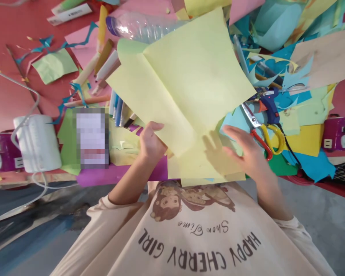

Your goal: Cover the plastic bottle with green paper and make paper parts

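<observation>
A large pale yellow sheet of paper (201, 73) with a crease down it is held up in front of me. My left hand (153, 141) grips its lower left edge, thumb on top and fingers hidden beneath. To the right of the sheet, my right hand (245, 151) hovers with its fingers apart and nothing in them. Its shadow falls on yellow paper just left of it. Close to the right hand lie scissors (258, 126) with red and yellow handles and a blue glue gun (271, 103).
A plastic bottle (146, 27) lies behind the sheet. On the left are a phone (92, 138), a white device with a cable (37, 143) and several markers (107, 65). Coloured paper scraps (301, 73) cover the right side. A purple box (339, 132) stands far right.
</observation>
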The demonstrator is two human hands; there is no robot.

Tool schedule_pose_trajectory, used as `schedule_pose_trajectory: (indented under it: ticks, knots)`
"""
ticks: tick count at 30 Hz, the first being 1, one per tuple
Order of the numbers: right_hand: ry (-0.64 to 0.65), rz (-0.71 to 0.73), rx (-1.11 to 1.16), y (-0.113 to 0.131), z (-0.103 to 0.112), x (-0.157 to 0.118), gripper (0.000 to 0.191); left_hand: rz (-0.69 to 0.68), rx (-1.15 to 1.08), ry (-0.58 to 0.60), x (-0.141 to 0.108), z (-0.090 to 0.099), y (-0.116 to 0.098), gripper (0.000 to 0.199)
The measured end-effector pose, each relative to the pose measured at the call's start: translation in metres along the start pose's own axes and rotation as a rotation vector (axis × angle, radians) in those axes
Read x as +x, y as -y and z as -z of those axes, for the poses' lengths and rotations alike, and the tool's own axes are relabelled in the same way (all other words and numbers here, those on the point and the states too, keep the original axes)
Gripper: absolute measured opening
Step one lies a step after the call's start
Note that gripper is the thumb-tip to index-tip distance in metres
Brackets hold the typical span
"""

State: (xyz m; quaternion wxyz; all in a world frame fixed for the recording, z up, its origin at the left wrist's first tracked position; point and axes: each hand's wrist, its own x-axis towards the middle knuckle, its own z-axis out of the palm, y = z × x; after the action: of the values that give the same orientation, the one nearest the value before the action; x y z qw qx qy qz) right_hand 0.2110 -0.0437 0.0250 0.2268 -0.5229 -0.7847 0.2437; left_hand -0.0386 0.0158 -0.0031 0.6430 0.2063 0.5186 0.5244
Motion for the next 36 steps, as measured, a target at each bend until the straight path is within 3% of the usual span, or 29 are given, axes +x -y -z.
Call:
schedule_pose_trajectory:
  ticks: [3, 6, 9, 15, 19, 26, 31, 36]
  knots:
    - [-0.118, -0.209, -0.236, -0.023, 0.03, -0.027, 0.042, -0.076, -0.062, -0.042, 0.005, 0.004, -0.006, 0.026]
    - [-0.045, -0.355, -0.432, -0.043, 0.044, -0.049, 0.045, -0.092, -0.134, -0.027, 0.012, 0.006, -0.01, 0.027]
    - [0.045, -0.428, -0.545, -0.052, 0.043, -0.057, 0.052, -0.116, -0.211, 0.001, 0.019, 0.007, -0.008, 0.024]
    - [0.111, -0.535, -0.622, -0.052, 0.036, -0.041, 0.07, -0.04, -0.292, 0.028, 0.023, 0.006, 0.0, 0.019]
    - [0.208, -0.586, -0.619, -0.054, 0.04, -0.031, 0.075, -0.072, -0.277, -0.016, 0.02, 0.003, 0.001, 0.022]
    - [0.243, -0.577, -0.699, -0.051, 0.042, -0.019, 0.069, -0.013, -0.257, -0.066, 0.015, -0.003, -0.003, 0.03]
    - [0.201, -0.577, -0.808, -0.046, 0.044, -0.015, 0.047, -0.041, -0.25, -0.048, 0.015, -0.002, -0.001, 0.03]
    - [0.198, -0.673, -0.649, -0.048, 0.063, -0.015, 0.053, -0.034, -0.238, -0.066, 0.014, 0.0, -0.001, 0.03]
